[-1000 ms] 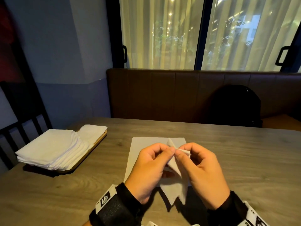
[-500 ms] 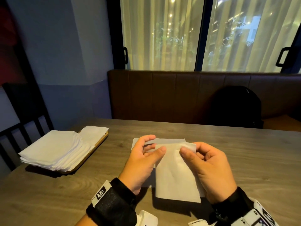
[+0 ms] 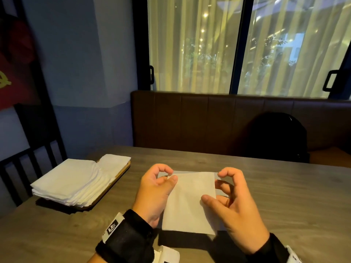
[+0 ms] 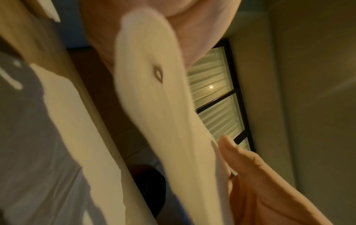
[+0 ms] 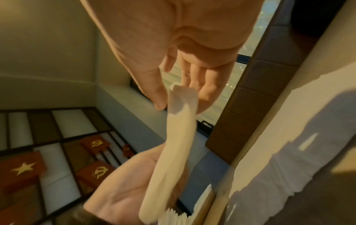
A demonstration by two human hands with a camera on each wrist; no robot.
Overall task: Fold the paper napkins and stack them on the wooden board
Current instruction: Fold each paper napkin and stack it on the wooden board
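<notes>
The napkin [image 3: 190,202] is now hanging as a flat upright rectangle between the two hands, just above the table [image 3: 284,205], where a second ago it was a bunched, pointed shape pinched at one spot with both hands close together; half a second ago it was already opening out, with the hands still close on its top edge. The hands are now spreading toward the two upper corners. The left hand [image 3: 157,188] is pinching the top left corner between thumb and curled forefinger. The right hand [image 3: 233,204] is sitting at the right edge, thumb lying on the sheet's face and fingers curled behind; the right wrist view is showing paper caught between thumb and fingertips, so it is judged to be holding, lightly. The left wrist view is too blurred to add anything. A grey sheet [image 3: 217,175] is lying flat on the table under the held one, its far edge showing. The wooden board [image 3: 121,174] is sitting well to the left, carrying a stack of napkins [image 3: 70,179]. Reading: the sheet is being shaken open and squared, so the fold itself is not yet made, and the transfer to the board is still to come.
</notes>
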